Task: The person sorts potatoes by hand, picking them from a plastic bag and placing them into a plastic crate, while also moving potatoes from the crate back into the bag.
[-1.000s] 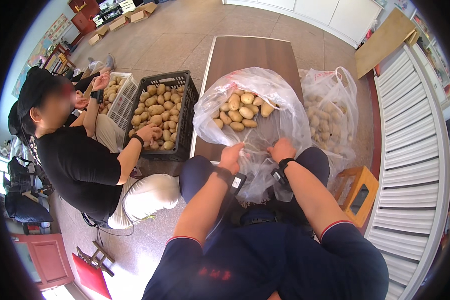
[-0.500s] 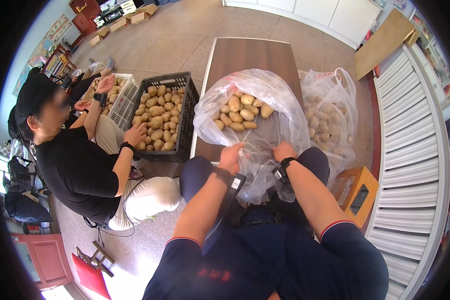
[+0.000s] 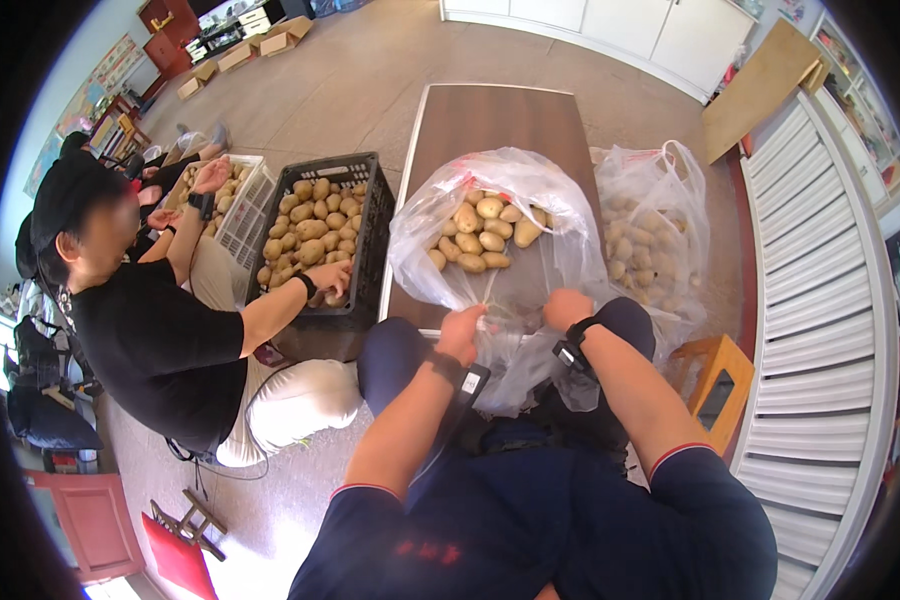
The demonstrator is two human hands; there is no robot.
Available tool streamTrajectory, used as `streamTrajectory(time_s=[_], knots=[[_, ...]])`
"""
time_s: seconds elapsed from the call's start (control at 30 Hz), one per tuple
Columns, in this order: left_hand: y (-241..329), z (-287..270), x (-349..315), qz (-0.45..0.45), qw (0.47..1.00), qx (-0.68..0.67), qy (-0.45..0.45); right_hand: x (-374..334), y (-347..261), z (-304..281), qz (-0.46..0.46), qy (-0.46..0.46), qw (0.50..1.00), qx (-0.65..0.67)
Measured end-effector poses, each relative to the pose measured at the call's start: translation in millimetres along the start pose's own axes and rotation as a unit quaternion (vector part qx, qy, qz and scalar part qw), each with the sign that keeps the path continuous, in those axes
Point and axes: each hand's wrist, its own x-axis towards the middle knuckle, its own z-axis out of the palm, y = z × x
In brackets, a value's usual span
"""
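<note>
A clear plastic bag [image 3: 425, 250] lies wide-mouthed on the brown table [image 3: 500, 120] before me. Several potatoes [image 3: 492, 224] rest together inside its far part. My left hand [image 3: 460, 333] is closed on the near side of the bag, gathering the film in its fingers. To the right, my right hand [image 3: 568, 308] also grips the bag's near edge. Crumpled film hangs between both hands and down toward my lap. The fingertips are partly hidden by the folds.
Left of the table, a black crate [image 3: 375, 215] holds many potatoes; a person's hand [image 3: 328, 278] reaches into it. Behind it is a white crate [image 3: 255, 215]. A second bag of potatoes [image 3: 660, 240] stands right, near a wooden stool [image 3: 720, 390] and a white radiator [image 3: 820, 360].
My two hands still hold the bag, with only slight shifts in the film. The other person's hand has moved right and nearer within the black crate.
</note>
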Motion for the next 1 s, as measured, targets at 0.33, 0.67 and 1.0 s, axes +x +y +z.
streamTrajectory(time_s=[0.33,0.67,1.0], knots=[[-28,-17,8,-0.022,0.999,0.040,-0.007,-25,0,22,-0.124,-0.066,0.977,-0.160],[-36,-43,35,0.026,0.989,0.136,0.046,-32,1,23,-0.164,-0.104,0.968,-0.157],[34,-7,12,0.334,0.839,0.253,0.348,-35,-11,-13,-0.164,-0.015,0.986,0.019]])
